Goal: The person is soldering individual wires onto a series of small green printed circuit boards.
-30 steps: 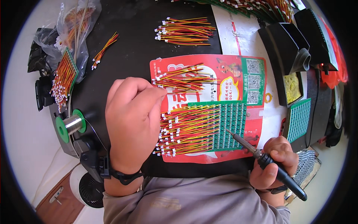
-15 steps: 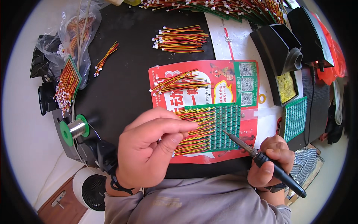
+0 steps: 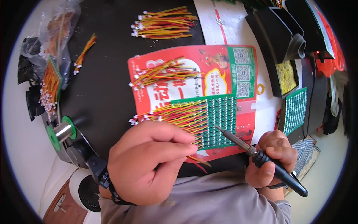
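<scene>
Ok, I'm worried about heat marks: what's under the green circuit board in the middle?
A red printed sheet shows beyond the upper and right edges of the green circuit board, which appears to lie on it. The surface directly beneath is covered by the board.

light: bright, diffuse | shadows: soft | fisheye: edges bowed, corners black | wires: slightly blurred
</scene>
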`<action>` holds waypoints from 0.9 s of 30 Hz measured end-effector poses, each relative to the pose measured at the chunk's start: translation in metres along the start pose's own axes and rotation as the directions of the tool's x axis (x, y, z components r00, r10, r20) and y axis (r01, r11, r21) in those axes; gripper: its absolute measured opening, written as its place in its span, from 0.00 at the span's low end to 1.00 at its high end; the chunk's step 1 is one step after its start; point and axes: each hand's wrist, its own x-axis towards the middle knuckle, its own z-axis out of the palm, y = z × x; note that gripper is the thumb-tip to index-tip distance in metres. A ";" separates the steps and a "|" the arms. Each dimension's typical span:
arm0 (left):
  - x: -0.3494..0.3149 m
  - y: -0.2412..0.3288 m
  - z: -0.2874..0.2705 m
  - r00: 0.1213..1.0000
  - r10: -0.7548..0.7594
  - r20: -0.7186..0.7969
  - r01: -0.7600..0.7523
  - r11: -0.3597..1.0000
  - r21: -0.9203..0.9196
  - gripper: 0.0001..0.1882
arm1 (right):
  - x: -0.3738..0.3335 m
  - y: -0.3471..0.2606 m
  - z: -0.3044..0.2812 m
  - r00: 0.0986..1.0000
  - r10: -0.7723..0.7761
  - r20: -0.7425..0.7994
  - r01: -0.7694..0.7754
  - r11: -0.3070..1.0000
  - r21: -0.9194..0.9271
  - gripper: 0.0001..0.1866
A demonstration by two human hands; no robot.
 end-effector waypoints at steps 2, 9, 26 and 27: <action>-0.003 -0.001 0.003 0.999 0.034 0.009 -0.034 0.998 0.061 0.13 | 0.001 -0.002 0.000 1.000 0.024 -0.014 -0.024 1.000 -0.003 0.16; -0.005 -0.005 0.013 0.990 0.112 0.083 -0.119 0.989 0.088 0.16 | 0.002 -0.001 0.000 1.000 0.009 0.010 -0.009 1.000 0.015 0.16; -0.013 -0.018 0.042 0.956 0.284 0.077 -0.275 0.770 0.576 0.12 | 0.006 0.000 0.006 0.999 -0.028 0.023 0.029 0.999 -0.034 0.16; -0.013 -0.018 0.042 0.958 0.279 0.066 -0.264 0.769 0.582 0.12 | 0.007 0.000 0.006 0.999 -0.029 0.029 0.030 0.999 -0.039 0.16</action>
